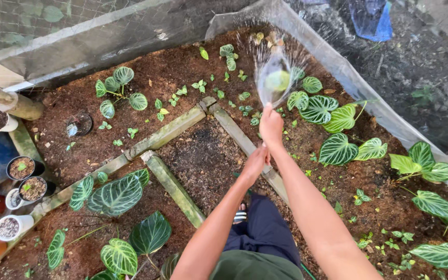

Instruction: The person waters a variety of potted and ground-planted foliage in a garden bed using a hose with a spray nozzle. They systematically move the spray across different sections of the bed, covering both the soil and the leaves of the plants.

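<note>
My right hand (270,124) is stretched out over the soil bed, fingers closed. A fan of water spray (276,72) shoots forward from its fingertips. Whatever feeds the water is hidden inside the fist; a thin green hose (307,270) shows near my hip. My left hand (255,162) is tucked under my right wrist with its fingers drawn together, and what it grips is hidden. The spray falls on small seedlings (229,54) and on large dark-green leaves with white veins (317,109).
Wooden slats (175,129) split the brown soil (208,155) into sections. More veined plants grow at the lower left (115,194) and right (431,202). Small pots (22,167) line the left edge. Clear plastic sheeting (348,72) and dark mesh (79,41) border the bed. My sandalled foot (240,212) stands on the soil.
</note>
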